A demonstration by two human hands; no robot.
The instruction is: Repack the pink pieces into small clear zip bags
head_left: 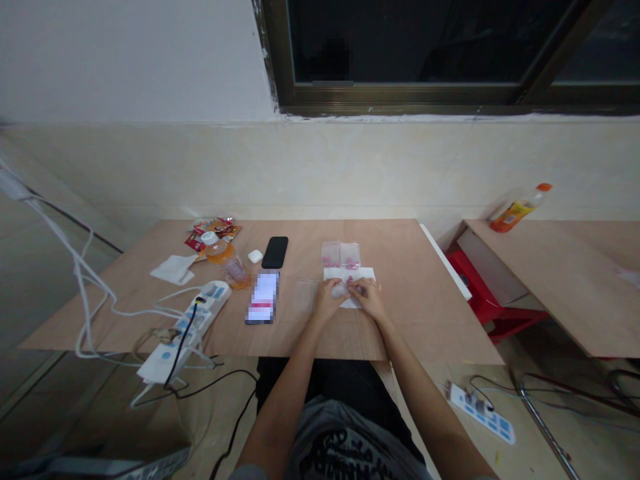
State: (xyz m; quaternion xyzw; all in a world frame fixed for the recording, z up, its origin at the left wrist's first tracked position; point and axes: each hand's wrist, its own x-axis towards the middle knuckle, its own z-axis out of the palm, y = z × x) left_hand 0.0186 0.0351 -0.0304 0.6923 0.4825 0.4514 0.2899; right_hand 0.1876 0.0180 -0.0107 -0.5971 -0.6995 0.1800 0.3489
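Both hands are close together over a white sheet of paper (369, 273) on the wooden table. My left hand (328, 297) pinches the left side of a small clear plastic bag (342, 289) with red print. On its right side, my right hand (368, 296) grips the same bag with bent fingers, which partly hide it. Just beyond the paper lie flat clear bags with red print (340, 255), side by side. Another clear plastic piece (306, 291) lies left of my left hand.
Left of my hands are a pixelated lit phone (263, 297), a black phone (275, 253), a white case (255, 256), an orange drink bottle (227, 261), wrappers (220, 230), tissue (174, 269) and a power strip (186, 327) with cables. A red stool (483, 293) stands right.
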